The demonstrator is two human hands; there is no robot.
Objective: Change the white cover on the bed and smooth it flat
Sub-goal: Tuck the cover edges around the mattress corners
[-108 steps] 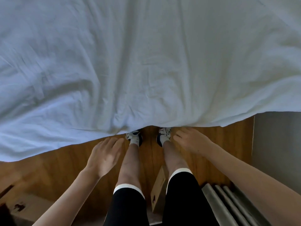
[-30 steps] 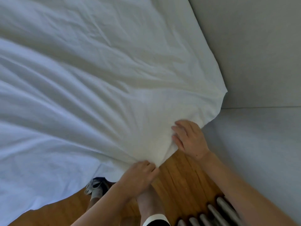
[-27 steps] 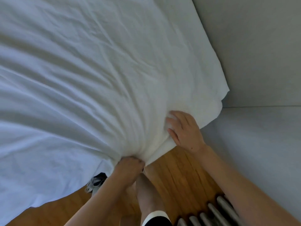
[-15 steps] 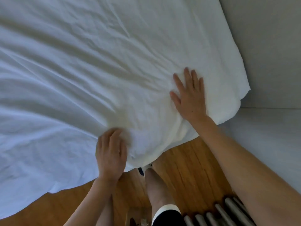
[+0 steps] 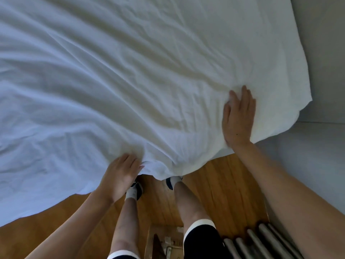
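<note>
1. Where your right hand (image 5: 238,118) lies, its palm and straight fingers press flat on the wrinkled white fabric bed cover (image 5: 130,75), near the cover's near right corner; it curls round nothing.
2. Your left hand (image 5: 120,175) sits at the cover's near hanging edge, palm down with the fingers reaching forward onto the cloth. You cannot tell from this view whether the fingertips pinch the edge or only touch it, since the fold hides them.
3. Your 2 hands are well apart, the left lower and nearer your body, the right further out on the bed top.
4. The white cover spreads over the bed and fills most of the view. Long creases run from the far left toward your hands, and its near edge droops over the bed side above your feet.
5. The cover's right corner juts toward the pale grey wall (image 5: 321,53) and overhangs it slightly.
6. Under the drooping edge you see your 2 feet in white socks and dark shoes (image 5: 137,189), standing on the warm brown wooden floor (image 5: 214,184).
7. A brown cardboard box (image 5: 164,240) stands on the floor between your legs, at the bottom of the view.
8. Grey metal tubes (image 5: 261,242) lie at the bottom right, just beside your right leg.
</note>
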